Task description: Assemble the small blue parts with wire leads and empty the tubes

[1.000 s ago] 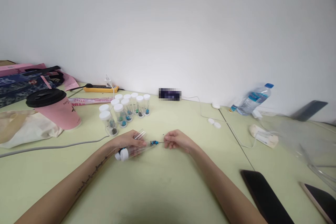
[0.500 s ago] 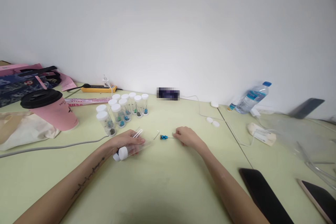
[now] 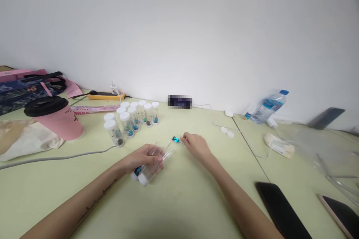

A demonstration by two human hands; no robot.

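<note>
My left hand [image 3: 148, 158] is wrapped round two clear tubes [image 3: 154, 168] with white ends; a blue piece shows inside the rear one. Between my hands, a thin bent metal rod [image 3: 169, 142] shows just past the tubes. In my right hand [image 3: 196, 145], the fingertips pinch the thin shaft of a small tool with a shiny blue handle [image 3: 175, 139], which points left. Several clear vials [image 3: 131, 119] with white caps stand behind my left hand, with blue, green and dark pieces in them.
At the left are a pink cup [image 3: 63, 121] and a grey cable [image 3: 64, 157]. A yellow power strip [image 3: 105, 96] lies near the wall. Two white caps [image 3: 227, 132], a water bottle [image 3: 267, 108] and a black phone [image 3: 283, 209] are on the right.
My left hand has moved right with the tubes, which are now tilted more steeply. The blue-handled tool has shifted slightly up and turned a little in my right hand.
</note>
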